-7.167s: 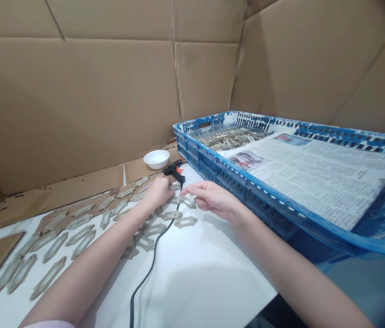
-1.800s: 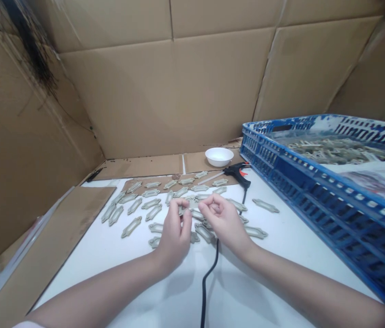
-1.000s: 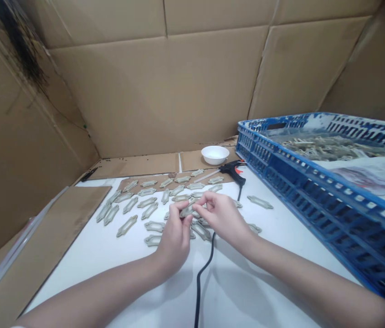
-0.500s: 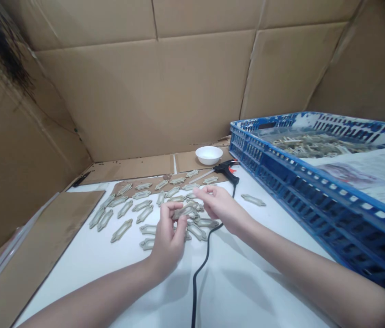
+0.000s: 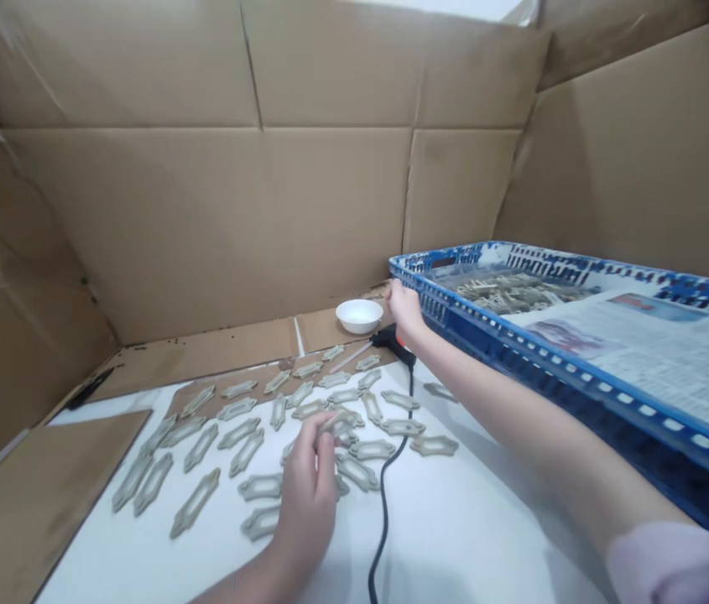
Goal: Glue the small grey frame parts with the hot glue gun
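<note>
- Head view across a white-topped bench (image 5: 455, 537): the person's left hand (image 5: 307, 495) sits closest, half closed, its fingertips (image 5: 329, 428) at a beige scalloped plaque (image 5: 336, 426), apparently pinching it, though blur and the angle leave the grip uncertain.
- More of these slotted plaques (image 5: 195, 502) lie flat around that hand, spaced in loose rows, seemingly so each can be picked up alone. One group rests on the white surface, another on a brown card strip (image 5: 234, 377) beyond it.
- A black power cord (image 5: 384, 512) runs up the bench between the plaques and the open white area, leading to the glue gun.
- The right arm stretches far forward along the crate, its right hand (image 5: 405, 306) raised just above the glue gun (image 5: 393, 340), by the crate's corner. Its fingers are largely hidden, so whether it holds anything cannot be told.
- A glue stick (image 5: 349, 357) lies beside the gun, and a small white bowl (image 5: 359, 316) stands just left of the hand, both within easy reach.
- A blue plastic crate (image 5: 486, 337) lines the right side, holding a newspaper (image 5: 637, 369) and a heap of similar pieces (image 5: 511, 294).
- Corrugated cardboard walls (image 5: 203, 210) box in the far side.
</note>
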Tool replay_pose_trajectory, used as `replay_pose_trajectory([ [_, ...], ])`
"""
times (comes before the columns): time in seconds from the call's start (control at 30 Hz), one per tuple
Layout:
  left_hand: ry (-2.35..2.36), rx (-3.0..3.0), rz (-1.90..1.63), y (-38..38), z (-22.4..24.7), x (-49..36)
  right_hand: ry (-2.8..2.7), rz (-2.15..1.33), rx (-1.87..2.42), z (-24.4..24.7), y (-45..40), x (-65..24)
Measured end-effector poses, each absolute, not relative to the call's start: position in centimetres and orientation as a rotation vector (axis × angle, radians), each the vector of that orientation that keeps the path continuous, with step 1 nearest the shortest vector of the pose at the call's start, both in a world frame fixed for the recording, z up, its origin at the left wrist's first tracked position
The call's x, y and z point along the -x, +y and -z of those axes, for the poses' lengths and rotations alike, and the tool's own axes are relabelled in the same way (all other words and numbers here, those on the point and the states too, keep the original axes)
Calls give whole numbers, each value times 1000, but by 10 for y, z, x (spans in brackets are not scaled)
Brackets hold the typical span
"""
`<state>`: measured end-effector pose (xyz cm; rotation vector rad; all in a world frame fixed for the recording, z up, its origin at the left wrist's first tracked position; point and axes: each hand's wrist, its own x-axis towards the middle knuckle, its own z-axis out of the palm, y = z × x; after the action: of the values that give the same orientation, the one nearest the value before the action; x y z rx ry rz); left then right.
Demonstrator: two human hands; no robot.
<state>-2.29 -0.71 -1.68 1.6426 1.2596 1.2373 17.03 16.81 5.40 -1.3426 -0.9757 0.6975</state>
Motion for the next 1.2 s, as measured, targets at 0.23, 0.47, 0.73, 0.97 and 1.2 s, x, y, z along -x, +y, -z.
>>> replay_pose_trajectory([
  [0.23,1206,-1743,-1226,-4,16,20,-1192,-584,1596,-69,239,-153],
  [0.47,1154,-1770,-1246,-1,21,17,-1593,-696,1728,-54,248,-159],
  [0.73,1233,-1777,-1134,-4,15,19,-1877,-302,1950,-70,198,-184],
  [0.97,1267,-1675,-1158,-6,17,24,-2034,-154,2288,-41,151,-195],
  [1.2,1395,-1571,-1309,-5,16,27,-2030,-100,2442,-12,153,-186],
])
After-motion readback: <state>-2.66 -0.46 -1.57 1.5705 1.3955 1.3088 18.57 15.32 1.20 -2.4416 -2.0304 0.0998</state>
